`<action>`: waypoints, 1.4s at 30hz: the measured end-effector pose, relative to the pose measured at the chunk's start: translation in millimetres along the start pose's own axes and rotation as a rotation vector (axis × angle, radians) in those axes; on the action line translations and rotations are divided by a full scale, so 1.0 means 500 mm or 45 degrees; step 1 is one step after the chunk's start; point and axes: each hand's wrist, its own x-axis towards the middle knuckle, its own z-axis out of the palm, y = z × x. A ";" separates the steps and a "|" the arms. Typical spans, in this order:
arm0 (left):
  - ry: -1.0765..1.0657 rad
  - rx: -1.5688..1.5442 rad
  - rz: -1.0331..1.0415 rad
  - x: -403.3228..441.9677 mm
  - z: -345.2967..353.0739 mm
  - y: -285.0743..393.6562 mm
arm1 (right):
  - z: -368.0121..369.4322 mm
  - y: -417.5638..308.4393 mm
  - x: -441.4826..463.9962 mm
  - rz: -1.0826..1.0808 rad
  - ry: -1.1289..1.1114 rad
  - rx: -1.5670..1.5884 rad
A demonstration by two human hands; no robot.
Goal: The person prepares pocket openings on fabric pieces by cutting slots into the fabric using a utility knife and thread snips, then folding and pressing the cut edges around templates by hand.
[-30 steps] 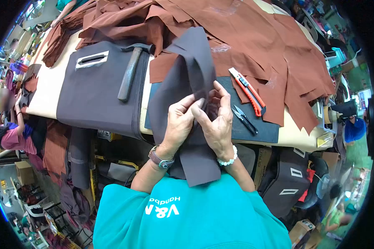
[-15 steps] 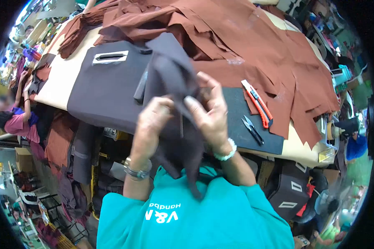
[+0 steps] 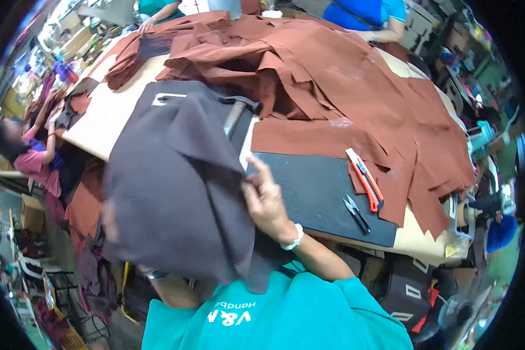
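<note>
A large piece of dark grey-purple fabric (image 3: 169,169) is spread in front of me, its lower end hanging over the table's front edge. My right hand (image 3: 268,201) is at its right edge, thumb against the cloth and index finger pointing up. At the left edge is my left hand (image 3: 109,221), smeared by motion and partly hidden behind the cloth; it appears to hold that edge. A dark panel with a white-framed slot (image 3: 172,96) shows beyond the fabric. Beside it lies a hammer (image 3: 234,116).
On a dark mat (image 3: 297,186) to the right lie thread snips (image 3: 357,214); a red utility knife (image 3: 366,181) rests at its edge. Brown fabric sheets (image 3: 356,81) cover the table's far side. Co-workers' arms (image 3: 157,17) show at the far edge; another person (image 3: 35,157) is at left.
The dark fabric, bunched between both hands before, is now spread wide. My left hand has moved left and down; my right hand has moved lower and slightly left. The hammer is more exposed.
</note>
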 end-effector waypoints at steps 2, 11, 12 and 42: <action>0.300 0.281 0.481 -0.016 -0.016 0.112 | 0.048 0.024 -0.033 -0.049 -0.376 -0.234; 0.817 1.648 1.164 -0.015 -0.019 0.226 | 0.035 0.016 -0.058 0.043 -0.810 -0.001; 0.712 1.851 1.146 0.002 -0.014 0.191 | 0.002 0.012 -0.045 0.108 -0.695 0.093; -0.783 2.566 -0.237 -0.001 0.107 -0.401 | -0.322 -0.047 -0.216 0.290 0.505 -1.303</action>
